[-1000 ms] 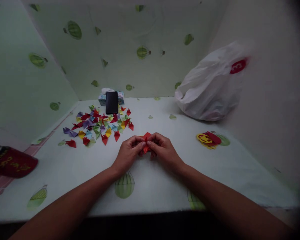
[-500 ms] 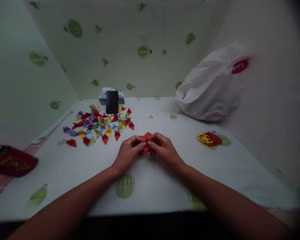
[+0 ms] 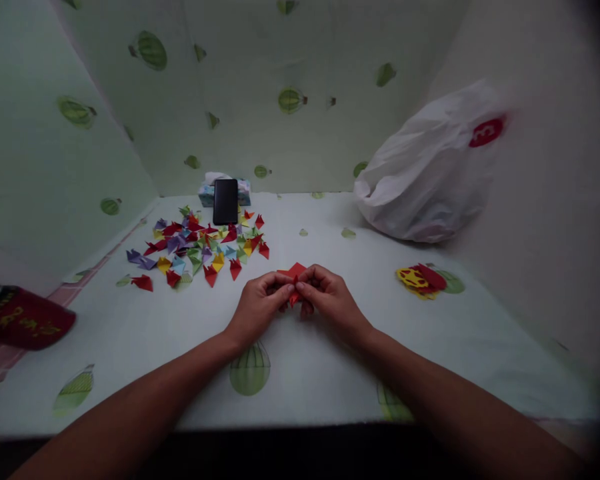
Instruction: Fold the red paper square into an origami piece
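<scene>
Between my two hands, just above the middle of the table, is a piece of red origami paper point(image 3: 294, 271), partly folded. My left hand point(image 3: 265, 298) pinches its left side between thumb and fingers. From the other side my right hand point(image 3: 329, 295) pinches it too, and the two thumb tips almost meet over the paper. My fingers cover much of it, so its exact folds are hidden. Beyond my left hand lies a spread of small folded paper cranes point(image 3: 195, 247) in red, purple, yellow, green and blue.
A black phone point(image 3: 225, 202) leans on a tissue box point(image 3: 207, 195) behind the cranes. At right sit a bulging white plastic bag point(image 3: 425, 180) and some red and yellow paper cutouts point(image 3: 420, 280). A dark red can point(image 3: 27, 319) is at the left edge. Walls enclose the table point(image 3: 325, 373).
Both hands keep their pinch on the red origami paper, with barely any finger movement. The whole view has shifted very slightly.
</scene>
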